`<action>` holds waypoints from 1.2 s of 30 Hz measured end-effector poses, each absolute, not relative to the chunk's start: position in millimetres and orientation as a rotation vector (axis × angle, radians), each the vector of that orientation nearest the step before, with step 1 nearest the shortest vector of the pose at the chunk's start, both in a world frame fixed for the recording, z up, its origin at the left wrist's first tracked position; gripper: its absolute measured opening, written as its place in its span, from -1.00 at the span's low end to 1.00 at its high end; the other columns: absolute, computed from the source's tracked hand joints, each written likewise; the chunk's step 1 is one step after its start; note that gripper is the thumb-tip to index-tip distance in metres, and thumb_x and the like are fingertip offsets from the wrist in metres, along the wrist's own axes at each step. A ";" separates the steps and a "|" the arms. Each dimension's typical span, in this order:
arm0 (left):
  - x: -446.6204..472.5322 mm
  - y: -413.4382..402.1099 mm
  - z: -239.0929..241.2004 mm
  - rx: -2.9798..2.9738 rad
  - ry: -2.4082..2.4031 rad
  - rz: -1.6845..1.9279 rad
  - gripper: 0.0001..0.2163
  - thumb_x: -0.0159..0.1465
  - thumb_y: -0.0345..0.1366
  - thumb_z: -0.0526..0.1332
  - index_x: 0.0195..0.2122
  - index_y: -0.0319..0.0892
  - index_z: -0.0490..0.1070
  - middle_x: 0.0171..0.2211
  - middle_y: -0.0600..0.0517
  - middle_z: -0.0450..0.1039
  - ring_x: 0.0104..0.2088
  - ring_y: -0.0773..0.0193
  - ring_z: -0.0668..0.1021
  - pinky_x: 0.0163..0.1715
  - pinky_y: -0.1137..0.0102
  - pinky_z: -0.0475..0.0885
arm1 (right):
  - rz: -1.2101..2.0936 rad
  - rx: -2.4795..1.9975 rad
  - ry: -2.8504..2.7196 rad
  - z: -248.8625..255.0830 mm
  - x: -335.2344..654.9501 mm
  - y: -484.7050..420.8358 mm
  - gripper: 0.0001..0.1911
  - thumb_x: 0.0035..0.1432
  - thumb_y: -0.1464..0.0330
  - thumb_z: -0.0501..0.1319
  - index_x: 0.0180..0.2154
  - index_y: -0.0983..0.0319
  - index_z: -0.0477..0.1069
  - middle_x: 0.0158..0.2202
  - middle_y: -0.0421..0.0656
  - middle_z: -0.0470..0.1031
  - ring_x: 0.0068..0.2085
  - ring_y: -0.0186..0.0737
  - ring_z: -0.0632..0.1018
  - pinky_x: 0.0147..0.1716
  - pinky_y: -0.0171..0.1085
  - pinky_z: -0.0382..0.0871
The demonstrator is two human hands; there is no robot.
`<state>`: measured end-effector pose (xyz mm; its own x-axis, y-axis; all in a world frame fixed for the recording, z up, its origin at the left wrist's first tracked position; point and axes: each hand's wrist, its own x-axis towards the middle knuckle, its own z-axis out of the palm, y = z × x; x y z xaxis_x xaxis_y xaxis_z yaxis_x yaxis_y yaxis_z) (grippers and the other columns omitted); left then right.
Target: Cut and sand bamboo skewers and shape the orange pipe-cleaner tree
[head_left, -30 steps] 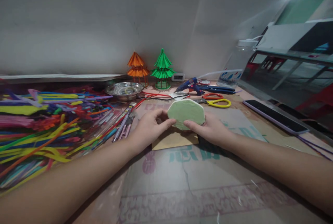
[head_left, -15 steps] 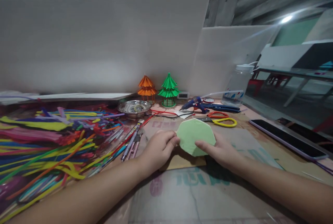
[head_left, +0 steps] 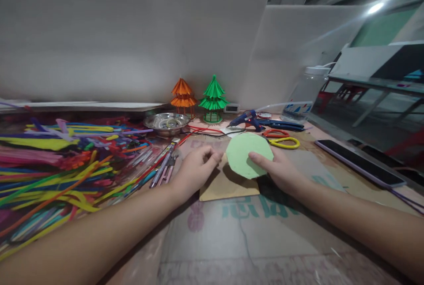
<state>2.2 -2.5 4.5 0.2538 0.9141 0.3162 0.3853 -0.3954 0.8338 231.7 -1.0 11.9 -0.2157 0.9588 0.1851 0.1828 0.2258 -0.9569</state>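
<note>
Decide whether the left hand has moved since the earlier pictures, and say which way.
Yes: judged against the green tower, the left hand has moved slightly left, off the green disc it held earlier.

1. Illumination: I work in dim, greyish light. One lamp (head_left: 376, 8), at my upper right, burns out to white.
2. Glare: A pale streak runs from the lamp down across the white board (head_left: 281, 55). The metal bowl (head_left: 154, 125) returns small highlights.
3. Shadows: The green disc (head_left: 243, 155) in my right hand (head_left: 281, 170) casts a dark patch on the brown card (head_left: 212, 191).
4. Sharpness: Fine detail is soft. The coloured strips (head_left: 59, 179) blur toward my left.
5. Distortion: My forearms (head_left: 112, 227) stretch toward the lower corners; the far table (head_left: 380, 84) slants at the right edge.
</note>
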 end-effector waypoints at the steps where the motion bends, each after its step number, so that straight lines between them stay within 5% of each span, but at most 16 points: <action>1: 1.9 -2.1 4.3 1.983 1.188 1.089 -0.61 0.42 -0.10 0.02 -0.52 -0.15 0.30 -0.50 0.05 0.39 -0.37 0.22 0.48 -0.27 0.34 0.35 | 1.092 -1.089 -1.626 11.8 231.7 -2.4 -0.45 0.04 -0.04 0.36 -0.10 0.24 0.52 -0.12 0.00 0.65 -0.17 0.00 0.65 -0.21 -0.10 0.59; 3: 1.4 -1.1 2.5 2.085 1.202 1.147 -0.61 0.44 -0.17 -0.03 -0.53 -0.15 0.28 -0.47 0.03 0.38 -0.33 0.20 0.46 -0.22 0.31 0.35 | 1.100 -1.069 -1.678 12.2 231.1 -5.5 -0.48 0.08 -0.01 0.35 -0.09 0.24 0.53 -0.12 -0.01 0.65 -0.18 -0.02 0.65 -0.19 -0.10 0.59; 6: 1.5 -0.3 -1.7 2.047 1.203 1.371 -0.86 0.36 -0.32 0.09 -0.13 -0.17 0.38 -0.13 -0.05 0.43 -0.18 0.21 0.49 -0.13 0.31 0.41 | 1.113 -1.060 -1.696 13.2 230.3 -7.7 -0.50 0.08 0.00 0.35 -0.08 0.22 0.53 -0.11 -0.02 0.64 -0.18 -0.04 0.64 -0.19 -0.09 0.59; 8: 1.7 -0.9 -3.3 1.957 1.148 1.392 -0.65 0.33 -0.36 0.12 0.15 -0.13 0.25 0.03 -0.08 0.40 -0.16 0.24 0.52 -0.14 0.34 0.44 | 1.129 -1.056 -1.674 13.0 230.5 -6.1 -0.50 0.08 0.00 0.36 -0.09 0.22 0.54 -0.11 -0.02 0.64 -0.18 -0.04 0.64 -0.19 -0.09 0.60; 12: 1.7 -2.8 -2.9 1.942 1.163 1.198 -0.70 0.41 -0.28 0.05 0.13 -0.15 0.32 -0.12 -0.05 0.48 -0.27 0.26 0.54 -0.20 0.35 0.46 | 1.140 -1.042 -1.620 10.7 231.7 -0.3 -0.48 0.06 -0.02 0.37 -0.09 0.21 0.54 -0.11 -0.03 0.64 -0.18 -0.05 0.64 -0.18 -0.09 0.60; 16: 2.2 -4.0 -2.0 1.985 1.170 1.287 -0.60 0.39 -0.34 0.05 0.25 -0.17 0.22 -0.03 -0.09 0.47 -0.09 0.19 0.53 -0.05 0.28 0.42 | 1.116 -1.060 -1.645 10.7 231.1 0.0 -0.48 0.07 -0.03 0.35 -0.08 0.21 0.53 -0.09 -0.02 0.63 -0.17 -0.04 0.63 -0.17 -0.07 0.59; 18: 2.8 -5.8 -0.1 1.951 1.085 1.243 -0.64 0.40 -0.24 0.07 0.20 -0.17 0.29 -0.03 -0.09 0.50 -0.09 0.17 0.55 -0.08 0.29 0.44 | 1.074 -1.055 -1.703 11.8 230.3 -2.3 -0.50 0.10 -0.01 0.34 -0.07 0.22 0.52 -0.07 -0.03 0.63 -0.13 -0.03 0.63 -0.14 -0.07 0.58; 23: 4.1 -10.4 8.6 2.051 1.133 1.085 -0.78 0.33 -0.13 0.20 -0.29 -0.17 0.48 -0.31 0.01 0.56 -0.27 0.18 0.56 -0.21 0.33 0.42 | 1.068 -1.026 -1.788 13.0 230.6 -5.6 -0.45 0.12 -0.03 0.32 -0.03 0.23 0.49 -0.08 -0.03 0.62 -0.15 -0.06 0.63 -0.21 -0.17 0.57; 31: 2.3 -4.6 6.2 1.827 1.101 1.157 -0.67 0.38 -0.06 0.11 -0.41 -0.18 0.40 -0.47 0.05 0.48 -0.42 0.26 0.52 -0.37 0.40 0.41 | 1.279 -1.017 -1.834 14.3 226.5 -12.8 -0.49 0.10 -0.08 0.31 -0.19 0.23 0.43 -0.46 -0.15 0.57 -0.47 -0.22 0.58 -0.47 -0.29 0.48; 36: 1.8 -4.9 2.7 2.065 1.054 1.076 -0.61 0.45 -0.07 -0.02 -0.30 -0.18 0.49 -0.27 -0.06 0.57 -0.17 0.11 0.59 -0.11 0.28 0.45 | 1.245 -1.003 -1.748 12.7 226.6 -8.9 -0.53 0.16 -0.04 0.27 -0.19 0.24 0.48 -0.35 -0.10 0.59 -0.43 -0.22 0.58 -0.42 -0.26 0.51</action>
